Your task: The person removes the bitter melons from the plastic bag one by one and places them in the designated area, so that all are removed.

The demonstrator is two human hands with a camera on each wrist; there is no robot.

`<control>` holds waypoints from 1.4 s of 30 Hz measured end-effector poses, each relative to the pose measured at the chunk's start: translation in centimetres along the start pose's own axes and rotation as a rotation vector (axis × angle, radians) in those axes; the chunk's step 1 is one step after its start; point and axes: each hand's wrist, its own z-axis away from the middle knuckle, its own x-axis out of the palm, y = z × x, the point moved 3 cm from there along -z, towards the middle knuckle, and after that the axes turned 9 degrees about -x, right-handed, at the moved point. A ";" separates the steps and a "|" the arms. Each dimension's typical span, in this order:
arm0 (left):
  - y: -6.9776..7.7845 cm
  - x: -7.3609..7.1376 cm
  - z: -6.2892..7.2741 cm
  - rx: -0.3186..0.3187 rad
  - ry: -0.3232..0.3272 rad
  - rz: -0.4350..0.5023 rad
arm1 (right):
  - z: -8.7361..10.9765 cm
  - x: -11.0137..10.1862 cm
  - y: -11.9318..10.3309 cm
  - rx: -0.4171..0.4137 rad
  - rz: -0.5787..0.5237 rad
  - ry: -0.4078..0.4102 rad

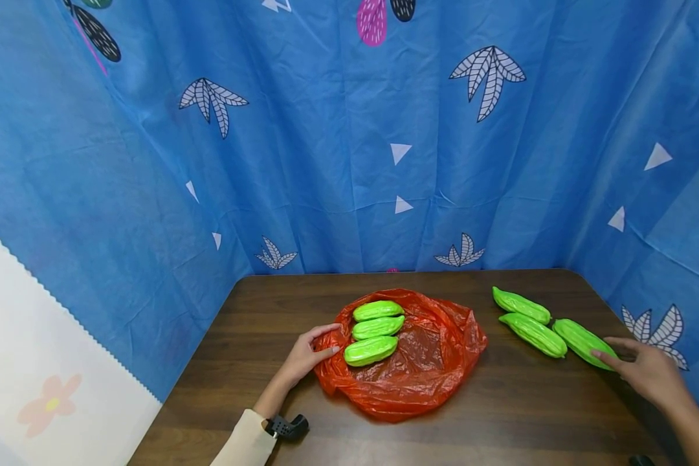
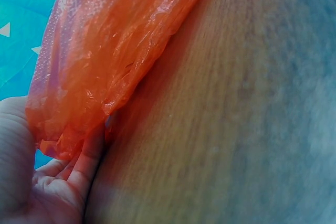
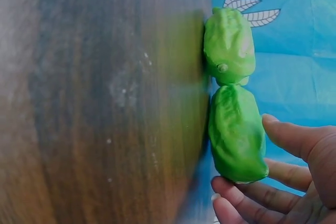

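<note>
- Nearest the head camera: cream sleeve [image 1: 246, 441] and black wrist device [image 1: 289, 428] at lower left, right forearm [image 1: 698, 428] at lower right.
- At the left hand [image 1: 310, 353]: thumb and fingers pinched on the left rim of the red plastic bag [image 1: 393, 404], with film caught between them.
- At the right hand [image 1: 646, 369]: thumb to one side, bent fingers to the other, closed about the near end of the green gourd [image 1: 579, 340] at the table's right.
- Just past that gourd's far end, on the side toward the bag: two loose gourds [image 1: 532, 334], slanted and nearly parallel.
- Inside the bag, at its left side by the left thumb: three bagged gourds [image 1: 378, 328] in a row, one behind another, with crumpled red film to their right.
- Between bagged and loose gourds: wrinkled right rim of the bag, as a low, slack wall.
- Room for moving: stretch of brown table [image 1: 518, 414] from bag to loose gourds, wider in front.
- Edges: right table edge close beside the right hand; back edge behind bag and gourds, against the blue curtain [image 1: 326, 149].
- Far left, past the table's left edge: white cloth [image 1: 11, 317] with an orange flower.
</note>
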 end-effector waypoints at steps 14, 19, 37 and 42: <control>-0.1 0.0 0.0 -0.005 -0.001 -0.006 | -0.1 -1.1 -1.5 -0.026 0.108 0.031; -0.2 0.0 0.1 -0.001 0.000 -0.008 | 0.2 -1.5 -3.4 -0.064 0.121 0.059; -0.1 0.0 -0.1 0.008 0.008 -0.024 | -0.2 -1.7 -9.9 -0.240 -0.070 0.104; -0.1 -0.1 0.0 0.007 0.010 -0.032 | -0.1 -1.2 -11.4 -0.261 -0.087 0.087</control>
